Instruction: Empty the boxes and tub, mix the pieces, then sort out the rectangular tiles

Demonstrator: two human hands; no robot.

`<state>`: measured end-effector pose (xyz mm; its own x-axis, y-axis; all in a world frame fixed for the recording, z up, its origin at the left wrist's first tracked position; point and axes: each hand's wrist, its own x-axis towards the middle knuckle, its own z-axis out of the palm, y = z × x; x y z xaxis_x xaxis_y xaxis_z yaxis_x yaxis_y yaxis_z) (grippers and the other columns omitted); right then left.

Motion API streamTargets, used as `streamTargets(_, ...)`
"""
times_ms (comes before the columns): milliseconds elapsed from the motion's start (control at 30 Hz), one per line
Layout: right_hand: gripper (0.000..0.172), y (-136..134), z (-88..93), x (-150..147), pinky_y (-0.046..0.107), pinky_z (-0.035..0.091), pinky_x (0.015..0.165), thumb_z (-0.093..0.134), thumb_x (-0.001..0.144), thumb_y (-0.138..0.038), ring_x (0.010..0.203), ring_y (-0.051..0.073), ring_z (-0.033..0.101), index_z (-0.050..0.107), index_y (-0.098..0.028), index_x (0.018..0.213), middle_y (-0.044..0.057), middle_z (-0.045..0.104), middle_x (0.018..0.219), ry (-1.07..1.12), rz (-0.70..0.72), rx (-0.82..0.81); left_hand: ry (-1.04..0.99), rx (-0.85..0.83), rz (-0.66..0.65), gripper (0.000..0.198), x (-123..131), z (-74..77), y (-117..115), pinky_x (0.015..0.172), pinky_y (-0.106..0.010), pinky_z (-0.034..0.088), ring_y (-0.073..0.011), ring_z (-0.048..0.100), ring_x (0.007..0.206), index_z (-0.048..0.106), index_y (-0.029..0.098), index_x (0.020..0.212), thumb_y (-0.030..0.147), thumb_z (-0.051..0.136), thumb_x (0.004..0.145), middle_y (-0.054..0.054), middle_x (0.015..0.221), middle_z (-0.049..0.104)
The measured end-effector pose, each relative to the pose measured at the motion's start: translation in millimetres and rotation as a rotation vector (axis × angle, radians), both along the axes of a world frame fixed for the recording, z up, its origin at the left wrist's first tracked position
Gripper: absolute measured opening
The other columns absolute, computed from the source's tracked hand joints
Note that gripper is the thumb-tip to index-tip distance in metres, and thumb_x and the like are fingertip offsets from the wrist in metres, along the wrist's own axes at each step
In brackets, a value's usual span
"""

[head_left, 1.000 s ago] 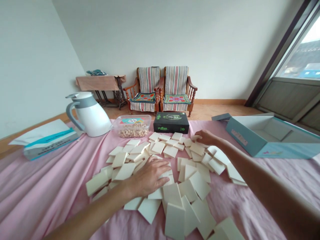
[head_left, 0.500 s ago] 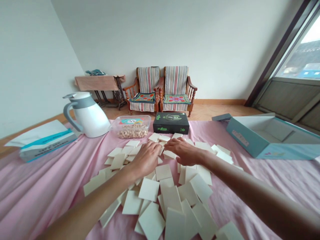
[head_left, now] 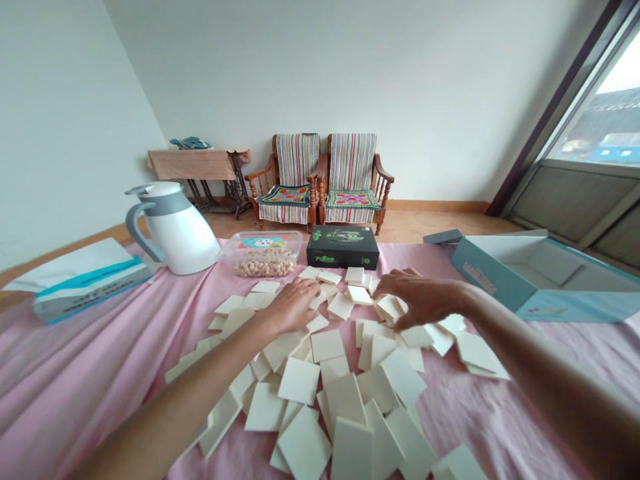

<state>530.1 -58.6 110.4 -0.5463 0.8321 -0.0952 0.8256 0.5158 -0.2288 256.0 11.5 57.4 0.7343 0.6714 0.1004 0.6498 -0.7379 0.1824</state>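
Several cream rectangular tiles lie scattered face down on a pink cloth. My left hand rests flat on the tiles at the far middle of the spread, fingers stretched forward. To its right, my right hand hovers over tiles with fingers curled downward, its fingertips touching a tile. I cannot make out whether it holds one.
Along the far edge stand a white jug, a clear tub of nuts and a black box. An open teal box sits at the right, a white-and-teal box at the left. Two striped chairs stand behind.
Both hands slid over the tiles: together at the far middle half a second ago, now the right has drawn back to the right with fingers curled. Tiles have shifted about.
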Motion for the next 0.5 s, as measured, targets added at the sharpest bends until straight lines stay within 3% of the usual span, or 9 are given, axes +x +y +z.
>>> streamTargets(133,0.040,14.7,-18.7,-36.3,0.037,0.039,0.091,0.066,0.078,-0.030,0.107,0.026,0.057,0.062,-0.016,0.115,0.012,0.064,0.114,0.070,-0.055,0.124,-0.011,-0.004,0.012,0.017,5.2,-1.3,1.8,0.087,-0.037,0.047,-0.0260,0.059,0.102,0.054,0.019,0.091,0.012,0.058,0.076,-0.009,0.102,0.063)
streamTargets(267,0.055,29.5,-44.7,-75.0,0.048,0.034,0.093,0.067,0.074,-0.049,0.108,0.035,0.054,0.060,-0.010,0.113,0.020,0.064,0.110,-0.088,-0.155,0.198,-0.015,-0.006,0.020,0.027,-5.5,6.8,-3.5,0.091,-0.035,0.045,-0.0252,0.058,0.106,0.055,0.020,0.092,0.010,0.062,0.068,-0.008,0.104,0.063)
streamTargets(367,0.061,36.4,-59.3,-85.8,0.048,0.030,0.097,0.064,0.073,-0.055,0.105,0.034,0.054,0.057,-0.009,0.112,0.020,0.064,0.107,-0.079,-0.187,0.178,-0.021,0.011,0.063,0.029,-23.4,17.4,-11.6,0.094,-0.036,0.045,-0.0259,0.057,0.110,0.057,0.020,0.096,0.012,0.061,0.068,-0.008,0.109,0.063)
streamTargets(500,0.060,33.0,-60.7,-82.3,0.047,0.029,0.100,0.070,0.068,-0.044,0.106,0.032,0.053,0.055,-0.009,0.116,0.017,0.063,0.106,0.035,-0.143,0.215,-0.004,0.091,0.162,0.031,-50.5,27.3,-21.9,0.096,-0.040,0.044,-0.0284,0.057,0.113,0.060,0.020,0.102,0.017,0.061,0.071,-0.010,0.112,0.064)
